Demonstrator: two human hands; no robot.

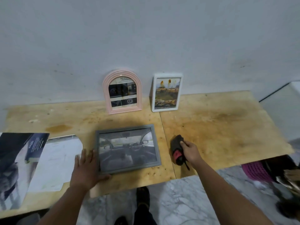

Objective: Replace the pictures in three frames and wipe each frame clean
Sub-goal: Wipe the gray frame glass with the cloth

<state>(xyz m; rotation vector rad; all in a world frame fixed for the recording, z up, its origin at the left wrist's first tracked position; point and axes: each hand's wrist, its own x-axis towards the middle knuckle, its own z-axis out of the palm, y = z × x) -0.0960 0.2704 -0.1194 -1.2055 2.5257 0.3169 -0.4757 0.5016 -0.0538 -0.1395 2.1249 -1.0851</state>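
1. Grey frame (128, 149) is lying flat near the front edge of the worktop (219, 127), glass side up, with a car-interior picture inside. The left hand (86, 168) is resting against its left rim, fingers straight and spread, the thumb along the bottom rim.
2. The right hand (190, 151) is gripping a dark cloth (177, 149) with a red patch; its fingers are curled round it, just right of the frame.
3. The frame is sitting close to the front edge, so a strong wiping push could be sliding it off if the left hand is not pressing enough.
4. The pink arched frame (122, 92) and the white frame (167, 92) are leaning on the wall at the back edge; a bump of the worktop could be tipping them.
5. The loose papers (56, 161) at the left are blurred, and one is cut off by the picture edge.
6. I cannot tell whether the glass is already clean.
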